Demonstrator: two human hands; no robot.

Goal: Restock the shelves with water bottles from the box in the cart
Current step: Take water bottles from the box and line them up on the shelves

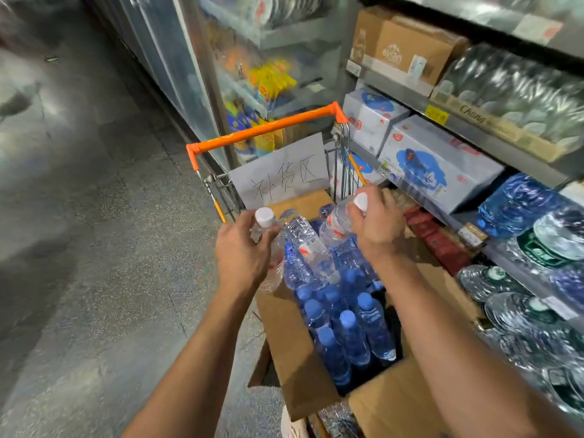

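**Both hands full over the open box**

Your left hand (241, 252) is curled round a white-capped bottle (264, 216), gripping it near the neck, with a second clear bottle (305, 240) lying tilted just beside it (whether your fingers also pinch that one, I cannot tell). Below and between your hands sits the cardboard box (292, 346) in the cart (262, 129), flaps open, blue-capped water bottles (347, 320) standing upright inside. A paper sign (279, 170) hangs at the cart's far end under the orange handle. Your right hand (377, 224) is closed round another white-capped bottle (336, 222), held tilted above the box. Further right, the shelves (467, 134) carry boxed goods and shrink-wrapped water packs (521, 203).
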